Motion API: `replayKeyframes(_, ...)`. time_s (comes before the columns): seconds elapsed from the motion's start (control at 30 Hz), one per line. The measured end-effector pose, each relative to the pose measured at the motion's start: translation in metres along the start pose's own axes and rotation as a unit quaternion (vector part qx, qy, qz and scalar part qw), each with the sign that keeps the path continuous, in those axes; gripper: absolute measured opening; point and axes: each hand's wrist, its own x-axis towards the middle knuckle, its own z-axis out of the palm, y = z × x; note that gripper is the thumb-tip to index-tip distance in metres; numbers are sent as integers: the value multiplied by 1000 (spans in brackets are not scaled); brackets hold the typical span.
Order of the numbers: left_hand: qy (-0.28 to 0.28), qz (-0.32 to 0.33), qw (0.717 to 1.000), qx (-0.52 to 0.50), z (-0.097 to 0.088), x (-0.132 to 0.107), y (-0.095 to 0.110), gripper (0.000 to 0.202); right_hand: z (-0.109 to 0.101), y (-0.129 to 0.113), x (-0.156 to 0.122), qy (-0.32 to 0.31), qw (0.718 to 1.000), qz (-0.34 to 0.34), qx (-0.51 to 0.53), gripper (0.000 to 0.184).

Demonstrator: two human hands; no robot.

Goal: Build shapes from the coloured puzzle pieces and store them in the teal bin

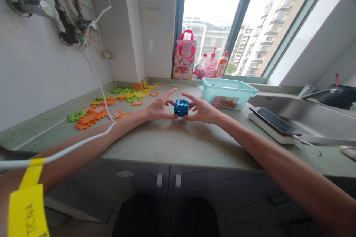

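A small blue cube of interlocking puzzle pieces (181, 107) sits between my two hands, low over or on the countertop; I cannot tell whether it touches the surface. My left hand (161, 106) grips its left side, thumb at the lower corner and index finger stretched up and away from it. On the right side, my right hand (202, 109) grips the cube in the same manner, its thumb low and its index finger raised. Parts of the cube's sides are hidden behind the fingers. Orange puzzle pieces (90, 119) lie on the counter left of my left hand.
Green puzzle pieces (77, 115) lie among the pile at left. A light blue plastic bin (230, 90) stands behind my right hand. A phone on a white box (274, 122) rests by the steel sink (319, 118). A white cable (96, 76) hangs across my left forearm.
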Motion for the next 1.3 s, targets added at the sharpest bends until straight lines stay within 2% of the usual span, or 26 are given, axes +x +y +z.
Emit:
replayKeyframes(0.43,29,11,999,-19,-4,1,13,126,-3,-4,1,71,997,-7,19,99)
replayKeyframes(0.8,31,8,999,-27,-6,1,12,127,-10,-8,0,85,996,10,35,100)
replayKeyframes(0.97,0,-12,1000,-11,-5,0,7,133,-15,-6,0,100,994,17,30,100)
replayKeyframes(1.17,-109,-56,990,76,-9,-3,-2,135,-34,-3,0,143,989,40,3,96)
replayKeyframes(1.3,-120,-55,987,95,-9,-4,-5,130,-50,0,-2,169,983,67,-12,94)
